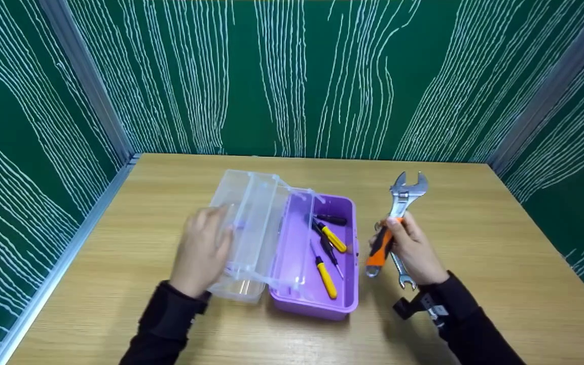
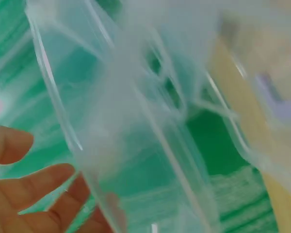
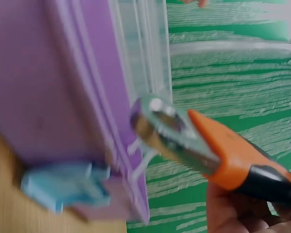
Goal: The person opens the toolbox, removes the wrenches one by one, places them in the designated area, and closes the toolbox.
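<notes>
A purple toolbox (image 1: 312, 310) stands on the table with its clear plastic tray and lid section (image 1: 259, 203) swung out to the left. My left hand (image 1: 198, 251) is at the outer edge of that section; in the left wrist view the thumb stands apart and some fingertips show behind the plastic. Contact there is unclear. In my right hand (image 1: 416, 251), right of the box, I grip an adjustable wrench (image 1: 384, 241) with an orange and black handle, jaws upward. A smaller spanner (image 1: 402, 269) hangs from the same hand, partly hidden by it.
Inside the box lie two yellow-handled screwdrivers (image 1: 326, 278) and black-handled tools (image 1: 331, 219), partly seen through clear plastic. A light blue latch (image 3: 63, 187) juts from the box's near side in the right wrist view. Green walls with white lines border the wooden table (image 1: 449, 203).
</notes>
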`<state>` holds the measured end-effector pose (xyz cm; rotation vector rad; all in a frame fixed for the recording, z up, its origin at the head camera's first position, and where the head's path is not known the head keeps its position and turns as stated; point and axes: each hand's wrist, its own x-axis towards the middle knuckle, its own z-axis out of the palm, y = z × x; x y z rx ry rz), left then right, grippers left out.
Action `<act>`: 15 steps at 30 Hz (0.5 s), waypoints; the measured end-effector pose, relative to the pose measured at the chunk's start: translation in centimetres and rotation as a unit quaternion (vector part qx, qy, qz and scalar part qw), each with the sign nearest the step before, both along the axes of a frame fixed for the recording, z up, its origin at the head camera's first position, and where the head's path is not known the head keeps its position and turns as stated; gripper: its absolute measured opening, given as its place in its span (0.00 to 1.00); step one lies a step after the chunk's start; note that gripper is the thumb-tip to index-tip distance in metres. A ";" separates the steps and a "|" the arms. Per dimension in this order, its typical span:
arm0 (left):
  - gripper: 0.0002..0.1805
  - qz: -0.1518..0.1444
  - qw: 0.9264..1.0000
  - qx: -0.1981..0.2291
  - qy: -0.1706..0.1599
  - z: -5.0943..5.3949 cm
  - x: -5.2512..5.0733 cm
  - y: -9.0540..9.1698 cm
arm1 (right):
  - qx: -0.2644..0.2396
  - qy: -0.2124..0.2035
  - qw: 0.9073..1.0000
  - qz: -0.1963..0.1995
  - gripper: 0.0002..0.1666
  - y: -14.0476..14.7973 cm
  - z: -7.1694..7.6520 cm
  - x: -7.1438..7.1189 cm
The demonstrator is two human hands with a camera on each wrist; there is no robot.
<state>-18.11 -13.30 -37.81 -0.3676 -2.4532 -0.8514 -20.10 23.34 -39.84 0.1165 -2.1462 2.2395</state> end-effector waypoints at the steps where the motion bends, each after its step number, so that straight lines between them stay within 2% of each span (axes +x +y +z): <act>1: 0.24 0.009 1.000 0.001 -0.023 0.0 -0.2 -0.6 | 0.010 -0.001 1.000 0.000 0.13 0.5 0.0 -0.1; 4: 0.26 0.022 0.996 0.018 -0.087 -0.4 -0.8 -2.0 | 0.047 -0.007 0.999 0.006 0.18 2.0 -0.1 -0.4; 7: 0.27 0.018 0.991 0.041 -0.130 -0.9 -1.2 -2.8 | 0.072 -0.015 0.997 0.021 0.19 3.4 -0.2 -0.7; 12: 0.28 0.014 0.983 0.074 -0.166 -1.5 -1.6 -3.5 | 0.110 -0.031 0.993 0.037 0.14 5.5 -0.6 -1.3; 15: 0.28 0.012 0.980 0.082 -0.183 -1.6 -1.8 -3.9 | 0.159 -0.039 0.986 0.031 0.16 6.6 -0.9 -1.7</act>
